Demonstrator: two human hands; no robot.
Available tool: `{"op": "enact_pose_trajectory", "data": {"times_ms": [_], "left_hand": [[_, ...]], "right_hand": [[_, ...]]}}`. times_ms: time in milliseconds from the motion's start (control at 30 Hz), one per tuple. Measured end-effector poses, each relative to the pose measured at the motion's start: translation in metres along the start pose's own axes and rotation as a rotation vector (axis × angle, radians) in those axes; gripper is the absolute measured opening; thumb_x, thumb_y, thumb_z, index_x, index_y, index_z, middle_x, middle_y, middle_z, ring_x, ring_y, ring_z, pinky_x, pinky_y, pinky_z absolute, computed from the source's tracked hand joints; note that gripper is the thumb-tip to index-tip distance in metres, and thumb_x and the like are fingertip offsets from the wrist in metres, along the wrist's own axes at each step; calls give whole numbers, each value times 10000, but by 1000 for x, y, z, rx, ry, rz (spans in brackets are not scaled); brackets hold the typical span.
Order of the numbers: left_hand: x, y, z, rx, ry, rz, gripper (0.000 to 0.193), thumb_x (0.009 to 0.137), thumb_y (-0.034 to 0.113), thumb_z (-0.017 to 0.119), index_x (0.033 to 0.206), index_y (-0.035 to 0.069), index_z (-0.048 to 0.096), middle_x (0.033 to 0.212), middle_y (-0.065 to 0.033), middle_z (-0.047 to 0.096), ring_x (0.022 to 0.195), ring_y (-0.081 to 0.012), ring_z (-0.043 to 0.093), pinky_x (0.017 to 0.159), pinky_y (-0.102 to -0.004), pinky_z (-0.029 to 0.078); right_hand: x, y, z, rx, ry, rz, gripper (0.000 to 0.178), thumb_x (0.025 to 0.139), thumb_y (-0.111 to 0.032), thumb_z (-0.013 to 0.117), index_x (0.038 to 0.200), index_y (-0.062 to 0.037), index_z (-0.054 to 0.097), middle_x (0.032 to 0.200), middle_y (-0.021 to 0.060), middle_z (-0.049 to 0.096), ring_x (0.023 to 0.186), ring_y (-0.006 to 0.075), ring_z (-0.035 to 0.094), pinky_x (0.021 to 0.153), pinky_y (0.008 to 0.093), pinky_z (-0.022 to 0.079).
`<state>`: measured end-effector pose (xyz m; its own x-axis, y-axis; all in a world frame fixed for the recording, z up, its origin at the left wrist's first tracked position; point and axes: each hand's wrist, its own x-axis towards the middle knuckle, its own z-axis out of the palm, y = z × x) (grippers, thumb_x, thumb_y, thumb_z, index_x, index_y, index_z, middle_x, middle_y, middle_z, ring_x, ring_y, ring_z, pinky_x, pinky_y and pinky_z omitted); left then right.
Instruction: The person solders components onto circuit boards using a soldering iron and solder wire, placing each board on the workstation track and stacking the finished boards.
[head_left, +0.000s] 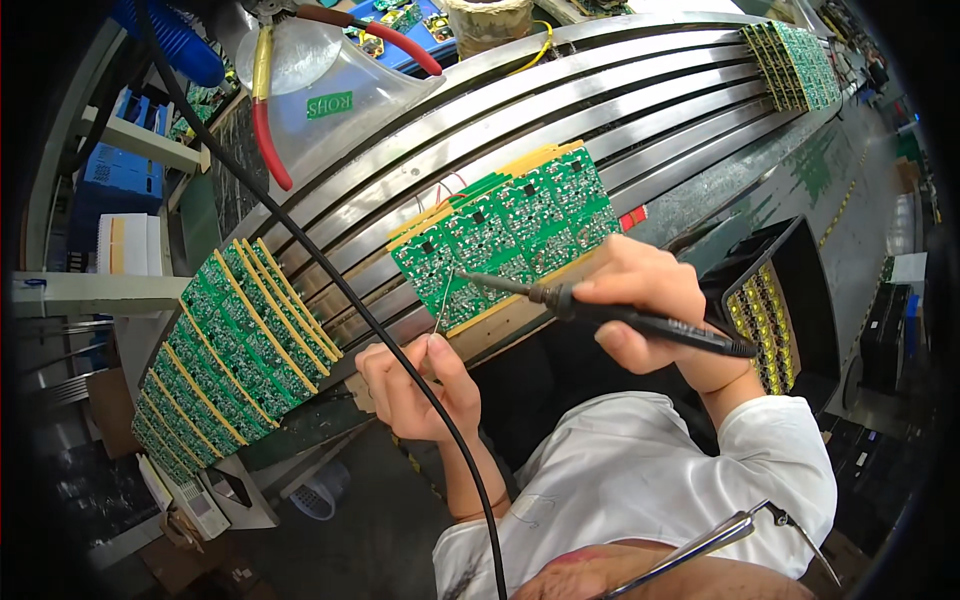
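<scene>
A green circuit board panel with yellow edge strips lies on the metal rails in front of me. My right hand is closed around the black handle of a soldering iron. The iron points left, its tip at the lower left part of the panel. Between thumb and fingertips, my left hand pinches a thin strand of solder wire. The wire's upper end is close to the iron's tip; whether they touch is too small to tell.
A black cable crosses the view, passing in front of my left hand. Stacked boards stand at left, more boards far right. Red-handled pliers lie at upper left. A black bin holds yellow-studded boards at right.
</scene>
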<state>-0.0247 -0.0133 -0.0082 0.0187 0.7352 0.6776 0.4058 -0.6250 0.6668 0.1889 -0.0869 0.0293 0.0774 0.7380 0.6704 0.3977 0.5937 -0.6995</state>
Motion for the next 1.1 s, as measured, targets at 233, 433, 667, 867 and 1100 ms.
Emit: {"op": "enact_pose_trajectory", "data": {"times_ms": [233,433,667,867,1100], "left_hand": [[0,-2,-1,-33,-22,-20,79,796,13,669,799,83,632,746,-11,495,668,-188,407,631,-324,369],[1,-3,-2,-4,-24,-15,71,791,19,674,803,82,644,747,-10,495,676,-197,414,663,-335,386],[4,-2,2,10,-28,23,69,792,22,676,820,80,652,747,-15,494,686,-208,426,699,-354,399],[0,-5,3,-1,-1,20,74,798,18,674,845,71,654,758,-25,513,693,-213,439,700,-362,406],[-1,-6,1,-44,45,-11,78,804,7,668,858,60,646,775,-36,539,702,-216,452,704,-367,417]], "right_hand": [[22,16,-18,120,-50,136,233,825,-110,716,1023,14,728,744,79,661,591,184,530,562,270,424],[40,13,-20,112,-159,183,244,799,-133,672,948,58,704,736,138,643,614,232,533,616,310,459],[48,22,-22,109,-165,92,225,773,-118,701,946,23,730,727,93,657,582,204,518,570,281,424],[50,24,-25,128,-174,85,218,763,-112,705,939,12,738,729,77,659,568,205,507,555,275,407],[47,28,-32,235,-28,7,261,773,-90,685,1000,27,737,729,99,656,569,196,497,552,272,398]]}}
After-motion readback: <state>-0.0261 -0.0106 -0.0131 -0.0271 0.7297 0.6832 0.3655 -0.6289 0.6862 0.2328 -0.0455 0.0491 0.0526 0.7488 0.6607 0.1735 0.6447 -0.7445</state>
